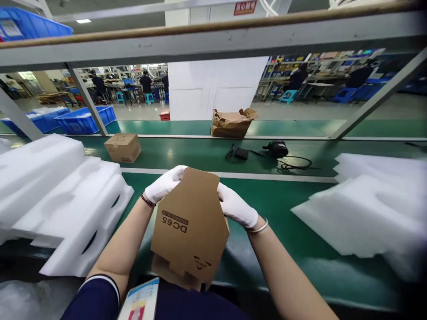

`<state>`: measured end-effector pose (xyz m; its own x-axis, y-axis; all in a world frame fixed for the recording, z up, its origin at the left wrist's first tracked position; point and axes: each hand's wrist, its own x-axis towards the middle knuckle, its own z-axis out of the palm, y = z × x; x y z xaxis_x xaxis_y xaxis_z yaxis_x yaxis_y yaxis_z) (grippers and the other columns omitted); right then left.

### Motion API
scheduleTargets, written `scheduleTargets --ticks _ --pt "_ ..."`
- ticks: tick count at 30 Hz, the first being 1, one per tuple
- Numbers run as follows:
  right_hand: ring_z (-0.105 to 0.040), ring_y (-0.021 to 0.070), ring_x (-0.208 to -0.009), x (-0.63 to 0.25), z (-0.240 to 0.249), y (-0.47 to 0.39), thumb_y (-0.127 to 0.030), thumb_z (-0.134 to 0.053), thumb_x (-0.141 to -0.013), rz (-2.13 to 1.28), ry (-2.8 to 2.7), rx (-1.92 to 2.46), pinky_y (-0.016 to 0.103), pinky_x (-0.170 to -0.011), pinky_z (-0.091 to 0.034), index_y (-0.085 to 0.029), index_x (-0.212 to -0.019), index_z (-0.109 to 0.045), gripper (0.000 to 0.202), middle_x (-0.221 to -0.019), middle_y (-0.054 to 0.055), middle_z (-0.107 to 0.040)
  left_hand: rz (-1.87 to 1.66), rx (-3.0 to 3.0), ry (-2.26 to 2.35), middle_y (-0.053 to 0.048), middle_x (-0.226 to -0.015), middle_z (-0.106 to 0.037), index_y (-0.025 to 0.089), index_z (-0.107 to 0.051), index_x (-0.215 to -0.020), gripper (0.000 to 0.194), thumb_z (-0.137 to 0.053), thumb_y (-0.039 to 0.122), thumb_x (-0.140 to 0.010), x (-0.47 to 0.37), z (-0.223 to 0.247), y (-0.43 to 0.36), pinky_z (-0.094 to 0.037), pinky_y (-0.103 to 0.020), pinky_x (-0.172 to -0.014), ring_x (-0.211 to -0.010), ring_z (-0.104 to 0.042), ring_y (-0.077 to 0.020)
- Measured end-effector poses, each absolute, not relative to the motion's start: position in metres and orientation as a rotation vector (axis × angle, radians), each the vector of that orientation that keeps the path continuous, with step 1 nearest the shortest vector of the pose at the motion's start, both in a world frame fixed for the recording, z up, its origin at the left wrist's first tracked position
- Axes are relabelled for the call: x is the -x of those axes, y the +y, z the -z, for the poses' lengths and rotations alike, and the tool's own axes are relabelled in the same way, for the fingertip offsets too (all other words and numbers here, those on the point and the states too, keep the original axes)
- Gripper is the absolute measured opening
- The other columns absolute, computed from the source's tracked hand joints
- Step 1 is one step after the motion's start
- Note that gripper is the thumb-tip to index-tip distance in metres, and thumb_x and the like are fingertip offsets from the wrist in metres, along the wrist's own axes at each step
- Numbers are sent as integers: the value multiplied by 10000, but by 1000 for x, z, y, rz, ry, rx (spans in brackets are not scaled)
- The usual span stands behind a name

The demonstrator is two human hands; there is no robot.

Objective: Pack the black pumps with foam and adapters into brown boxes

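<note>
A brown cardboard box (191,222), partly folded and printed "DC65", is held up before my body at the front edge of the green bench. Its lettering appears upside down, and loose flaps hang at the lower end. My left hand (166,183), in a white glove, grips the box's far left edge, its fingertips hidden behind the cardboard. On the opposite side my right hand (236,206), also gloved in white, is closed on the right edge. Its fingers are partly covered by the panel.
White foam pieces (73,200) are piled at left, and more foam (373,209) lies at right. Farther back are a closed carton (123,148), a black adapter (240,153), a coiled black cable (295,163) and a brown paper bag (231,124). A metal shelf beam (213,42) crosses overhead.
</note>
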<state>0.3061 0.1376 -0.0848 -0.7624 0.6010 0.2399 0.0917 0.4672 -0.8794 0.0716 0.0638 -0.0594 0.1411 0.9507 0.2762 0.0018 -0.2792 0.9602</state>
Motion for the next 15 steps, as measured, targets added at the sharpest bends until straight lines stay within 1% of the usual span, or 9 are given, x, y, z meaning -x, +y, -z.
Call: scheduleTargets --ticks 2,3,5,6,7,9,11,13,15 --pt "-617 188 -839 -304 76 131 -529 -724 -798 -1185 -2314 429 335 -796 -535 -190 -921 -695 361 -901 46 -662 -1034 -1854 925 -102 -1120 -694 200 -707 -1009 440 -750 551 -749 -62 45 54 -514 -403 -932 -1027 -651 -270" --pt "-605 173 -812 -304 73 126 -514 -712 -820 -1088 -2368 343 330 -804 -526 -194 -804 -700 321 -848 38 -650 -953 -2024 869 -100 -1174 -691 219 -727 -994 425 -670 595 -804 -57 43 44 -449 -457 -1042 -1136 -618 -299" --pt "-601 162 -803 -311 72 114 -493 -640 -892 -822 -2418 213 376 -925 -485 -212 -633 -673 384 -766 23 -639 -865 -2265 786 -74 -1259 -672 280 -727 -1081 469 -465 633 -915 -47 48 17 -190 -566 -1198 -1358 -461 -332" --pt "-617 176 -853 -316 74 105 -508 -599 -916 -691 -2408 188 430 -1025 -427 -227 -632 -679 408 -772 20 -656 -850 -2309 798 -70 -1329 -635 306 -685 -1191 485 -420 622 -937 -44 55 2 -63 -612 -1205 -1444 -339 -345" --pt "-631 206 -950 -321 78 95 -551 -559 -923 -585 -2390 190 494 -1118 -331 -250 -709 -711 399 -834 23 -690 -847 -2326 828 -74 -1409 -576 324 -617 -1300 520 -424 633 -929 -41 63 -14 12 -652 -1187 -1492 -223 -362" --pt "-564 309 -1218 -331 86 69 -703 -510 -863 -458 -2399 225 594 -1202 -98 -300 -1065 -721 497 -1108 54 -714 -909 -2309 969 -86 -1532 -437 340 -496 -1422 618 -464 663 -896 -42 80 -40 1 -692 -1172 -1520 -74 -380" --pt "-414 399 -1381 -336 93 43 -810 -519 -759 -428 -2435 286 641 -1195 17 -303 -1435 -494 845 -1387 103 -587 -1026 -2292 1079 -84 -1551 -404 350 -475 -1435 663 -460 703 -875 -51 92 -56 -114 -673 -1190 -1521 -83 -376" --pt "-381 406 -1406 -337 98 22 -691 -547 -823 -455 -2456 367 654 -1198 -5 -310 -1568 -254 887 -1489 110 -483 -1138 -2238 1153 -65 -1495 -481 359 -514 -1402 538 -409 617 -941 -63 98 -61 -211 -611 -1207 -1511 -182 -337" --pt "-415 362 -1397 -334 101 10 -424 -504 -925 -487 -2388 507 637 -1212 -107 -309 -1598 -120 784 -1509 98 -458 -1225 -2123 1271 -44 -1450 -534 363 -499 -1415 434 -371 442 -1007 -73 99 -59 -263 -540 -1216 -1490 -270 -287"
